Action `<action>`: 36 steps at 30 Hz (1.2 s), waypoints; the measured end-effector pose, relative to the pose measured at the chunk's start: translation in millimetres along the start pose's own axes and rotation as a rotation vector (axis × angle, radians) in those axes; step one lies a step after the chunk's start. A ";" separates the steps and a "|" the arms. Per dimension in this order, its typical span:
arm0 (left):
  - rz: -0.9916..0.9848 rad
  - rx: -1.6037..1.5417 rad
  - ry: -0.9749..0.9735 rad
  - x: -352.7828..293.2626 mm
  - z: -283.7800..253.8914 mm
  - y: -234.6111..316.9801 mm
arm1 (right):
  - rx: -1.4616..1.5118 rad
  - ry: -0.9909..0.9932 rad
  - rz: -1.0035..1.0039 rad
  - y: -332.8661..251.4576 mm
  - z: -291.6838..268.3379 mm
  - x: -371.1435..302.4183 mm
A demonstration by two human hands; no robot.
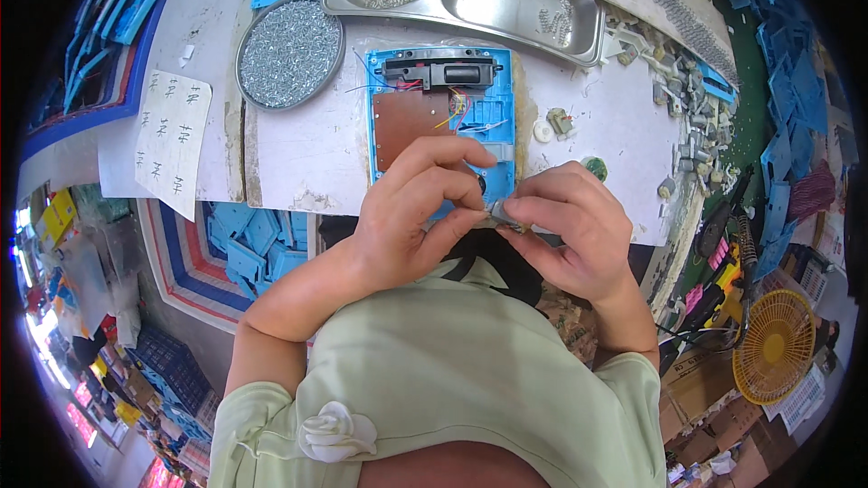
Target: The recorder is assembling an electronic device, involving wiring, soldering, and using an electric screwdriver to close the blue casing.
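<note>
Close to the table's front edge, my right hand [570,226] pinches a small grey motor-like part [512,209] between thumb and fingers. My left hand [420,194] meets it from the other side, its thumb and forefinger closed at the part's end, other fingers bent above. Just beyond my hands lies a blue plastic casing [507,117], open side up. Inside it are a brown circuit board [407,122], a black plastic module [443,72] and thin coloured wires [464,104]. My left hand hides the casing's near left portion, and fingertips cover much of the part.
A round tray of small screws [289,52] stands at the left beside a paper sheet [172,140]. A steel compartment tray [434,4] sits at the back. Several small grey parts [692,136] crowd the right edge, near a white disc [542,131]. Blue casings [258,244] fill a bag below.
</note>
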State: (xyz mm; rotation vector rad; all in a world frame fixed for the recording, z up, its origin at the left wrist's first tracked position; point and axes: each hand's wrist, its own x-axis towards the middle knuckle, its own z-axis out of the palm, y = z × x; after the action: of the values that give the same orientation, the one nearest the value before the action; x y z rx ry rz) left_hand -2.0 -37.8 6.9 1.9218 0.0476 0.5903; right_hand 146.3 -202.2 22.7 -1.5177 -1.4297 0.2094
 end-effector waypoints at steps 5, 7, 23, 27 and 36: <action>0.050 0.111 0.074 -9.1 4.3 -4.2 | -0.045 0.037 -0.044 1.4 6.1 -2.9; 0.080 0.182 0.090 -11.1 3.8 -4.2 | -0.058 0.047 -0.049 4.5 7.8 -3.3; 0.047 0.652 -0.146 40.9 -16.6 -18.3 | 0.331 0.442 0.591 33.5 -22.9 -37.1; 0.178 0.714 -0.191 45.1 -8.4 -26.5 | 0.130 0.260 0.568 41.4 -15.3 -24.2; 0.261 0.638 -0.068 6.8 -22.2 -35.7 | -0.369 -0.024 0.176 58.1 14.1 22.2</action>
State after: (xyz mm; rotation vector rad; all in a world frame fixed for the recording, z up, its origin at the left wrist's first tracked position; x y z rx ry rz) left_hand 3.0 -1.7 -15.1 2.5922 -0.0685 0.7421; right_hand 180.9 -165.0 -15.8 -1.9507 -1.4070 0.0704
